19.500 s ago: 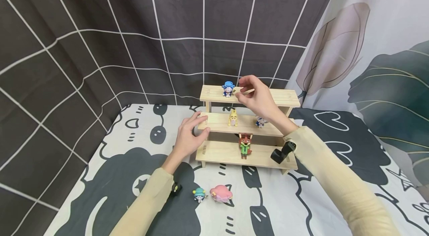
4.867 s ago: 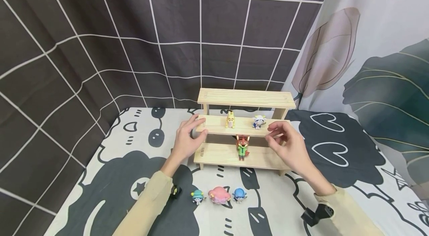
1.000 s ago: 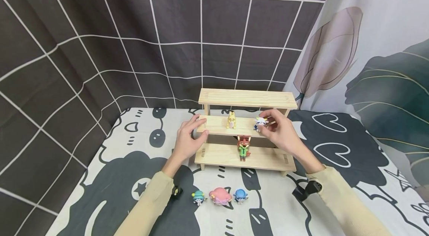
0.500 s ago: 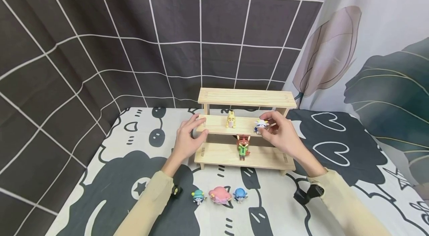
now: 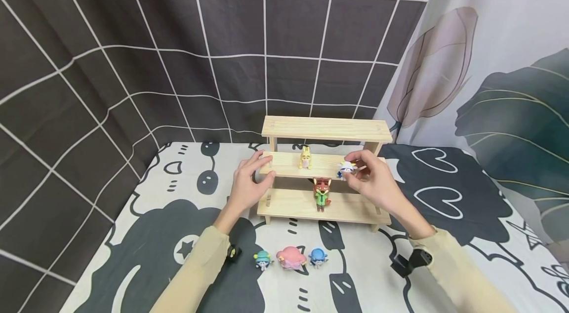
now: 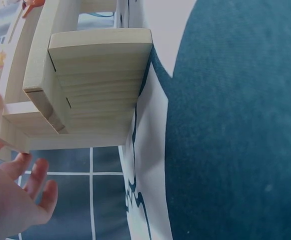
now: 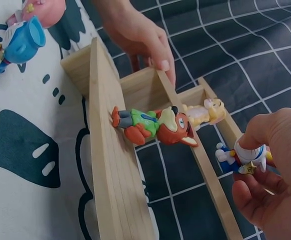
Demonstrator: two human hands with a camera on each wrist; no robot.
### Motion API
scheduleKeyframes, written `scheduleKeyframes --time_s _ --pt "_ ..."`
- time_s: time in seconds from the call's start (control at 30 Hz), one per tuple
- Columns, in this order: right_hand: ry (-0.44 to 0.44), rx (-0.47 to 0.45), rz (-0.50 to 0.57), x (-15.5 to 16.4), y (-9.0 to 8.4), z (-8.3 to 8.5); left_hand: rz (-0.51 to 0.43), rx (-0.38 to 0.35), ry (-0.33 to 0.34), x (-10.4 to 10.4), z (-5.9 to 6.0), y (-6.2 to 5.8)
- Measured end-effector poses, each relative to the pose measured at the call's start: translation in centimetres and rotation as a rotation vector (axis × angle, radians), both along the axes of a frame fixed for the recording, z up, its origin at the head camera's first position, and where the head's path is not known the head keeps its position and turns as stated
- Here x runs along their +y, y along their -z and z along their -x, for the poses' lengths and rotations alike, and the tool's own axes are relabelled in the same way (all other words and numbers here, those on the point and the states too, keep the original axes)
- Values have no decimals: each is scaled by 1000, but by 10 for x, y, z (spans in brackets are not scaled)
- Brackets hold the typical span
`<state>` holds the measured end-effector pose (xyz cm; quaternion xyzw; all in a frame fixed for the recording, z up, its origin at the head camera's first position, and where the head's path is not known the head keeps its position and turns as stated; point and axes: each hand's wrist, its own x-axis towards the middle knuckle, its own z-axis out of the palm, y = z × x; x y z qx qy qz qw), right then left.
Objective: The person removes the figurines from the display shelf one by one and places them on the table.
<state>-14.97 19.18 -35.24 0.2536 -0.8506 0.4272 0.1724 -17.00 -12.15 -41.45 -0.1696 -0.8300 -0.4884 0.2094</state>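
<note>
At the left, the left hand (image 5: 249, 187) grips the left end of the rack's (image 5: 326, 129) middle shelf, fingers over the top and thumb under the front edge, steadying it. The rack is a three-step wooden one standing at the far middle of the table (image 5: 146, 214).

Near the front edge of the table, left of centre, three figures lie in a row just beside each other: a teal one (image 5: 263, 258), a pink one (image 5: 291, 257) and a blue one (image 5: 317, 257). They look already taken down from the rack.

On the rack, the top shelf is bare. A yellow figure (image 5: 305, 157) stands upright at the middle of the middle shelf, and a fox (image 5: 321, 193) in a green shirt stands upright on the bottom shelf, just below it.

To the right, the right hand (image 5: 371, 182) pinches a white figure (image 5: 345, 168) between thumb and fingers at the right part of the middle shelf. The right wrist view shows this figure held off the wood, just in front of the shelf edge, so it seems lifted clear.

Judging by the layout, the clearing is a bit over halfway: three figures are down, the white one is in hand, and the yellow figure and the fox remain on the rack.
</note>
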Motion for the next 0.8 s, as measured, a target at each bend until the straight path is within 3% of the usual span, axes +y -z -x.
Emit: scheduleKeyframes --time_s 0.8 --pt "-18 -7 1 -1 8 -21 4 13 1 0 0 0"
